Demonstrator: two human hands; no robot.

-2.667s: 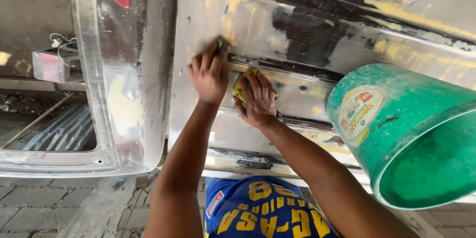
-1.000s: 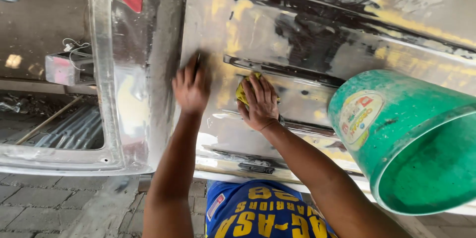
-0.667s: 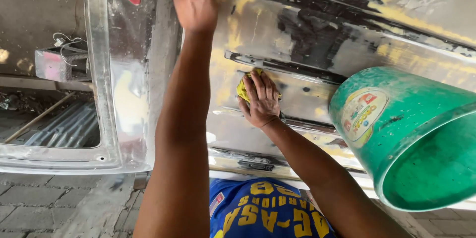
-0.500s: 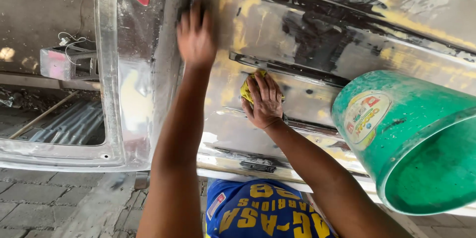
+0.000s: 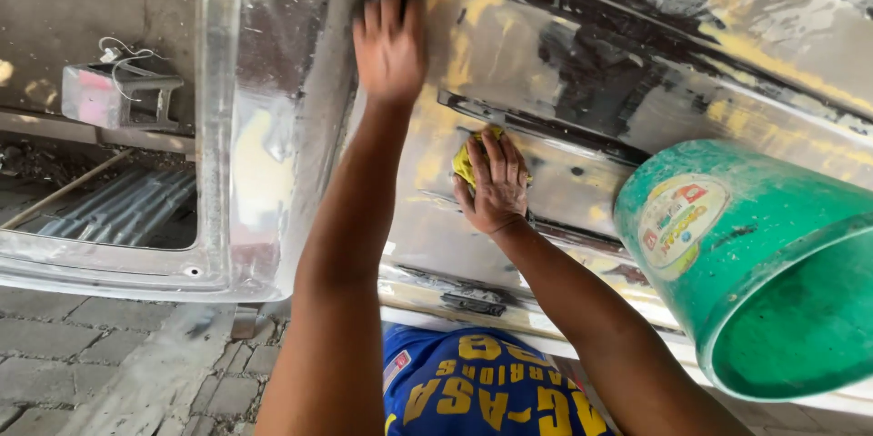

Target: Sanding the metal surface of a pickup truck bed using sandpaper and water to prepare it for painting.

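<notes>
A: Left hand (image 5: 389,45)?

B: Fingers spread, palm flat against the bare, sanded grey metal vehicle body panel (image 5: 564,81), high up beside the door edge. Holds nothing.

A: Right hand (image 5: 496,183)?

B: Lower on the same panel, fingers splayed, pressing a crumpled yellow cloth pad (image 5: 466,161) onto the metal just under a dark groove.

A: Nearby?

B: Green plastic bucket (image 5: 764,272), to the right of the right forearm.

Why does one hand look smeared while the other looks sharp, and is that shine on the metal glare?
Head view: the left hand is motion-blurred, its fingers smeared against the sanded grey metal body panel; the right hand, pressing a yellow sanding pad, looks crisp. Pale daylight glare streaks the bare metal pillar. The green plastic bucket bulges near the lens.
</notes>
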